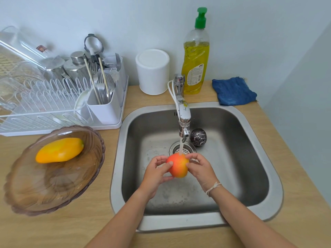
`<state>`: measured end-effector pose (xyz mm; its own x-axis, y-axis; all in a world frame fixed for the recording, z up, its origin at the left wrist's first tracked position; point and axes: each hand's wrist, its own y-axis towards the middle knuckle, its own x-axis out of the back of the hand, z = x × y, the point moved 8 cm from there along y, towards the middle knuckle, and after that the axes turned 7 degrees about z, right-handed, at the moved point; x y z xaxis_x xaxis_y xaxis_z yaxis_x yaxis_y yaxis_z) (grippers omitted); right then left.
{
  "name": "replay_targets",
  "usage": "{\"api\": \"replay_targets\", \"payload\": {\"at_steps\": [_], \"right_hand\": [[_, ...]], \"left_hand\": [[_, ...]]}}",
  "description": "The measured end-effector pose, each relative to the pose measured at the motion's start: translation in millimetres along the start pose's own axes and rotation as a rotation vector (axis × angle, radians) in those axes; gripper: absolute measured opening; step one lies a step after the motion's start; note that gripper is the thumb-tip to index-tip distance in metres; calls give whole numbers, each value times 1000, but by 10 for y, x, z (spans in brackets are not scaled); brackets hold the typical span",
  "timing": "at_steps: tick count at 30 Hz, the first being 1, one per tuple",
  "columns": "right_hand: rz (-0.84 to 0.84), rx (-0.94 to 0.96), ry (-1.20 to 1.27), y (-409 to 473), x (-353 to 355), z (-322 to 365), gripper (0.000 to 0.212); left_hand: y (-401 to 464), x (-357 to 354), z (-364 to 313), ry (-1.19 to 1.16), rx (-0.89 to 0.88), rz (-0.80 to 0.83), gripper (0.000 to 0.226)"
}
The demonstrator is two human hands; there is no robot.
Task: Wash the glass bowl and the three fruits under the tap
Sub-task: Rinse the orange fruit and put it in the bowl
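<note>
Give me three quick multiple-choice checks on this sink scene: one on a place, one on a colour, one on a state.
1. Where is the yellow fruit?
A. in the sink
B. in the glass bowl on the counter
C. in the dish rack

2. What colour is the cloth beside the sink?
A. blue
B. red
C. white

3. What is the tap doing?
A. shut off
B. running onto the red-orange fruit
C. running into the bowl

Answers:
1 B, it lies inside the bowl.
2 A, the cloth is plainly blue.
3 B, the stream hits the fruit that the left hand and right hand hold.
</note>
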<state>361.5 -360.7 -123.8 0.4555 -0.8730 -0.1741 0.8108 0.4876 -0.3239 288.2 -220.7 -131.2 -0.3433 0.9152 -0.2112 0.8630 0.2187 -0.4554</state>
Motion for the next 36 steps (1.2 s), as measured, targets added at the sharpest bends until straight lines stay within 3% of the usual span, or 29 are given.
{"api": "replay_targets", "payload": {"at_steps": [6, 12, 18, 25, 31, 36], "right_hand": [[-12, -51, 99, 29, 15, -60, 43], [61, -149, 182, -4, -87, -146, 41], [68, -152, 275, -8, -112, -141, 44], [36, -70, 70, 18, -57, -112, 33], [17, -88, 181, 9, -33, -79, 32], [101, -241, 186, -47, -122, -183, 39]], "left_hand": [[14, -46, -50, 8, -68, 36, 39], [18, 5, -72, 91, -150, -3, 9], [64, 71, -35, 64, -112, -68, 27], [-21, -6, 35, 24, 58, 24, 25], [-22, -61, -32, -25, -18, 61, 27], [-4, -63, -55, -126, -69, 88, 33]]}}
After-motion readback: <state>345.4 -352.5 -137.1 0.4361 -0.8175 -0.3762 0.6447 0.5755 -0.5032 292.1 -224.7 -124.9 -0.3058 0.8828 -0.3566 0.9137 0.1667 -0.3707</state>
